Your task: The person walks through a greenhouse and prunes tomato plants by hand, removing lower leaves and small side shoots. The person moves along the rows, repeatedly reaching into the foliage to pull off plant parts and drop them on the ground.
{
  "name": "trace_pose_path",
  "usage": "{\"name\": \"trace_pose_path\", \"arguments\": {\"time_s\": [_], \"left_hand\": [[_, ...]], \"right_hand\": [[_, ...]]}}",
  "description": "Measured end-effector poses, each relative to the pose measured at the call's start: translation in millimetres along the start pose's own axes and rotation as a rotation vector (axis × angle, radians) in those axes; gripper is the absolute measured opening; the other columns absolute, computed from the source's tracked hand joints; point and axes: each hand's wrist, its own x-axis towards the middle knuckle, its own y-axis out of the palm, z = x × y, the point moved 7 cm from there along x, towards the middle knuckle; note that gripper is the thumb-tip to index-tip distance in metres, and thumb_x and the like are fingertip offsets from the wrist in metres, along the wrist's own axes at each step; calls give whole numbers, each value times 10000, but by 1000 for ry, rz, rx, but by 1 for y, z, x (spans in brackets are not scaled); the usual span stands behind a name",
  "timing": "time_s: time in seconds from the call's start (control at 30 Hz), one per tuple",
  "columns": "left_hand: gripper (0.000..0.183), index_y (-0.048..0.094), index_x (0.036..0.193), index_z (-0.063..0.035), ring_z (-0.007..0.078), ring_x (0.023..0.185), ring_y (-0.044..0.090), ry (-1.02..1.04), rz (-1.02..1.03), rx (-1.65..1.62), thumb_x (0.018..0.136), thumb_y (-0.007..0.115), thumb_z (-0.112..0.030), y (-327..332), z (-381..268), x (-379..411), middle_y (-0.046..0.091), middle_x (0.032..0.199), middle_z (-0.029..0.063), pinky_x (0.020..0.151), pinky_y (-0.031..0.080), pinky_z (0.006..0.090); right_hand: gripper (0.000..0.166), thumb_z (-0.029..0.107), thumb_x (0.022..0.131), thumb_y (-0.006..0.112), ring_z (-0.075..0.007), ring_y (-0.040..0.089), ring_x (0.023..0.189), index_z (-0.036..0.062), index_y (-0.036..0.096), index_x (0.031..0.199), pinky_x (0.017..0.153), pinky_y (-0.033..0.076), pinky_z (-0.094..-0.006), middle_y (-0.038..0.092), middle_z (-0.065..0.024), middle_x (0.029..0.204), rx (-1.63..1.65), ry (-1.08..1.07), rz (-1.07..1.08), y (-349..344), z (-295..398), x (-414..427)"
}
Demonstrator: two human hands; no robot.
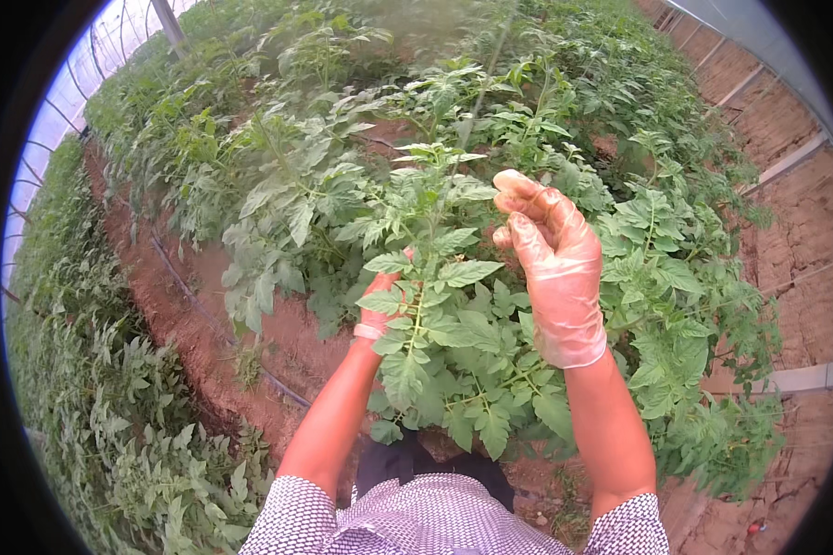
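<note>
A leafy tomato plant stands directly before me, its upper shoot between my two hands. My left hand, in a thin clear glove, reaches in behind the leaves on the left side. Foliage covers most of its fingers, so its hold on the stem cannot be made out. To the right of the shoot, my right hand is raised in a stained clear glove. Its fingers are half curled, a gap shows between thumb and forefinger, and nothing is visible in it. A thin string runs down from above to the shoot.
Rows of tomato plants spread ahead and to both sides. A dark irrigation hose lies along the reddish soil path at left. An earthen wall with pale supports borders the right; a post rises far left.
</note>
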Motion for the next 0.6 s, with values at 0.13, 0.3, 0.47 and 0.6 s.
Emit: {"name": "trace_pose_path", "arguments": {"time_s": [0.13,0.3,0.47,0.6], "left_hand": [[619,586,1366,-209,225,1034,668,-51,114,46,781,722,-61,41,-32,38,646,1270,81,855,534,349],[514,616,1337,-249,215,947,672,-303,356,142,837,718,-181,43,-42,50,683,1110,51,788,535,371],[418,628,1314,-243,248,906,679,-80,448,90,899,673,-225,56,-24,46,688,1083,88,774,537,388],[426,589,1336,-218,336,979,653,-249,702,-115,911,601,-190,83,27,36,667,1174,125,836,525,415]], "right_hand": [[523,-25,904,640,-95,633,945,54,516,1406,823,536,-262,598,-86,1304,-36,168,214,43,-15,35],[351,-47,946,570,-142,650,1032,-3,567,1295,848,561,-288,640,-83,1262,98,219,235,58,-32,34],[254,-48,979,492,-127,665,979,-25,631,1191,825,542,-252,703,-80,1141,-204,245,141,49,-19,35],[253,-42,980,486,-117,649,937,-24,632,1187,791,535,-253,698,-75,1139,-311,259,124,44,-10,34]]}}
